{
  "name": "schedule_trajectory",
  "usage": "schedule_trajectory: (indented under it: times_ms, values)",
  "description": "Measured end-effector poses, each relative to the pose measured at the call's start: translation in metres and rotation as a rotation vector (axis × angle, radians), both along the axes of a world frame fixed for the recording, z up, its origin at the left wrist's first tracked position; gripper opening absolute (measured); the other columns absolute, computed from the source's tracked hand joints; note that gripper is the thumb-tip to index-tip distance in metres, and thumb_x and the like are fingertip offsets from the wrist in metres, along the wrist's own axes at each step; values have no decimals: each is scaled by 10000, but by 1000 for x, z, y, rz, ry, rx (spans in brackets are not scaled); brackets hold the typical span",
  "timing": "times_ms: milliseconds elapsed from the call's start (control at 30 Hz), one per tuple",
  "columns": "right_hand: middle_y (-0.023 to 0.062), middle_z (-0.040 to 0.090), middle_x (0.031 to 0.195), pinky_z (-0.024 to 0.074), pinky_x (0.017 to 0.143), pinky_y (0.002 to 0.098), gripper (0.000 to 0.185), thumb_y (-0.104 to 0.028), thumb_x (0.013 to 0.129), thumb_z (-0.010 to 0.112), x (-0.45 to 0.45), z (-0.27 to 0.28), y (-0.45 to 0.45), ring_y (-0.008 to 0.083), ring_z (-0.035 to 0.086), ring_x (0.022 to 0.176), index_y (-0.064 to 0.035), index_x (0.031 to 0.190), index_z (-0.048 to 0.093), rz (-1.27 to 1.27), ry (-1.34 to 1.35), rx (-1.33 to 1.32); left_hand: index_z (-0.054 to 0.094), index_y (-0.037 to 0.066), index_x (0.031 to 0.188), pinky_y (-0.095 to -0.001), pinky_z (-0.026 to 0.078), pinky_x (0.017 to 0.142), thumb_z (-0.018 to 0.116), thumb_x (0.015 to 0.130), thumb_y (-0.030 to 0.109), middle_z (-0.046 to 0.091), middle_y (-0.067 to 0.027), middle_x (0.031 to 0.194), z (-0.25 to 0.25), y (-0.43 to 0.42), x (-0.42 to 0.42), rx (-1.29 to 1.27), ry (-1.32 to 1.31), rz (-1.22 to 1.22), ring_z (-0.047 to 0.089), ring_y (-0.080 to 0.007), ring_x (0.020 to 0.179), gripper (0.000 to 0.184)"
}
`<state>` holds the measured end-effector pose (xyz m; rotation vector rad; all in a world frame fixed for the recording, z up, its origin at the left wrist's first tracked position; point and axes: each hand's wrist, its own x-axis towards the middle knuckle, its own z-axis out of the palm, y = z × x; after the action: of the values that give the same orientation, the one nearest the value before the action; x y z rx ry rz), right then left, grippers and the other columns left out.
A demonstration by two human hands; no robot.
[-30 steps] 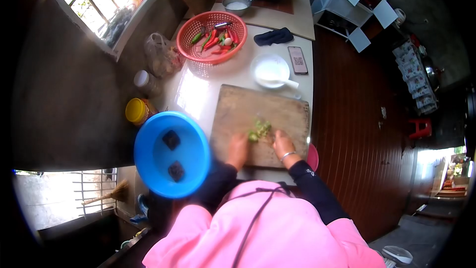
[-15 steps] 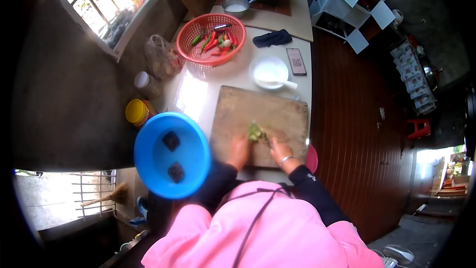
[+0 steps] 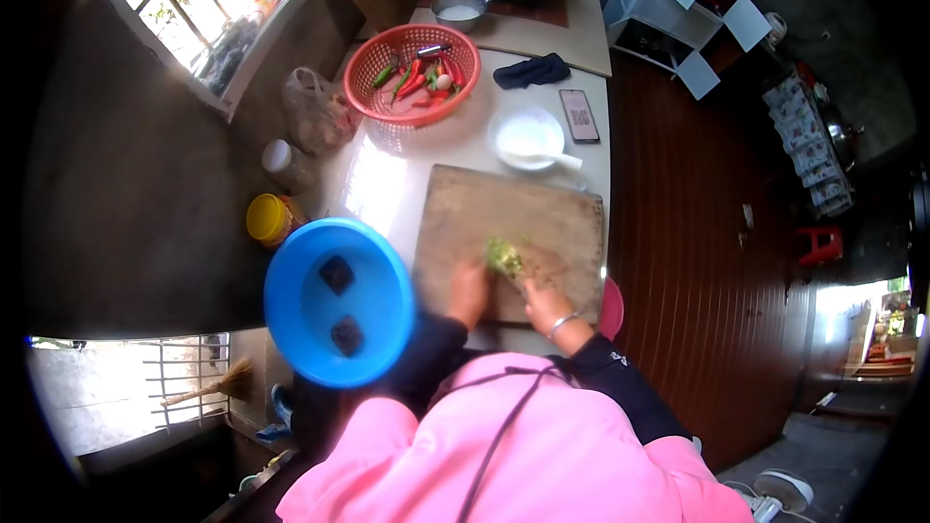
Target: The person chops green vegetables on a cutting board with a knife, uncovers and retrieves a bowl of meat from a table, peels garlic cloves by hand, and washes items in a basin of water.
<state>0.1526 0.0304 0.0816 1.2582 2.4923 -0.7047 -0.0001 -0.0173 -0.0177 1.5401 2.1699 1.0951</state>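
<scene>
A small heap of chopped green vegetable (image 3: 504, 257) lies on the wooden cutting board (image 3: 475, 199). My right hand (image 3: 548, 308), with a bracelet at the wrist, is closed around the handle of a knife (image 3: 518, 282). Its blade is blurred and hard to make out, low at the near side of the greens. To the left of the heap, my left hand (image 3: 469, 291) is over the near part of the board. Motion smears its fingers, so their pose and anything in them do not show.
Left of the board stands a blue basin (image 3: 407, 329) holding two dark pieces. Farther back are a red basket (image 3: 363, 102) of chillies, a white bowl (image 3: 528, 126) with a white handle or spoon, a phone (image 3: 579, 116), a dark cloth (image 3: 533, 72) and a pan (image 3: 459, 12).
My right hand and the knife have shifted slightly toward me. The green heap looks a little more spread. My left hand stays in nearly the same place.
</scene>
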Motion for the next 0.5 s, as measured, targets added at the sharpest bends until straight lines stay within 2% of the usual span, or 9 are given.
schedule_trajectory:
  times_ms: [100, 167, 200, 300, 367, 467, 500]
  values:
    - [204, 591, 696, 461, 577, 458, 161, -151, 813, 407, -8, -21, -10, 364, 592, 656, -39, 928, 403, -18, 14, 72, 617, -10, 810, -387, 431, 686, 613, 667, 57, 568, -168, 868, -21, -1, 0, -19, 11, 9, 531, -331, 809, 158]
    - [201, 593, 697, 460, 577, 460, 140, -148, 825, 384, -14, -34, -12, 363, 592, 656, -45, 918, 403, -41, 16, 86, 586, 4, 737, -425, 416, 660, 502, 699, 26, 538, -208, 793, -21, 2, 0, 52, 22, 6, 500, -360, 773, 94]
    - [197, 595, 698, 460, 577, 463, 124, -144, 838, 360, -17, -38, -12, 361, 593, 657, -52, 909, 403, -62, 21, 100, 586, 4, 737, -425, 416, 660, 502, 699, 26, 538, -208, 793, -23, 3, 0, 55, 26, 6, 500, -360, 773, 94]
    - [209, 585, 676, 451, 581, 475, 178, -153, 805, 414, -8, -48, -2, 377, 582, 647, -63, 958, 402, -109, 88, 72, 593, 13, 741, -423, 418, 660, 524, 701, 43, 541, -200, 798, -20, 1, 1, -4, 43, 11, 502, -352, 786, 85]
    - [217, 573, 653, 442, 580, 486, 268, -157, 764, 466, -1, -52, 5, 394, 567, 629, -68, 1008, 401, -155, 188, 95, 620, -1, 792, -374, 433, 661, 633, 661, 86, 558, -141, 798, 7, 1, 2, -16, 45, 9, 535, -305, 752, 157]
    - [215, 571, 646, 438, 582, 490, 263, -154, 766, 460, 10, -30, 4, 391, 566, 622, -66, 1008, 407, -137, 183, 38, 620, 1, 798, -362, 439, 657, 636, 665, 91, 558, -136, 795, 5, 0, 1, -4, 44, 8, 541, -300, 748, 161]
    - [220, 570, 728, 439, 576, 470, 317, -143, 744, 520, 11, -20, 4, 390, 554, 653, -60, 1031, 414, -109, 181, 28, 620, 1, 798, -362, 439, 657, 636, 665, 91, 558, -136, 795, 4, 0, 2, -6, 42, 7, 541, -300, 748, 161]
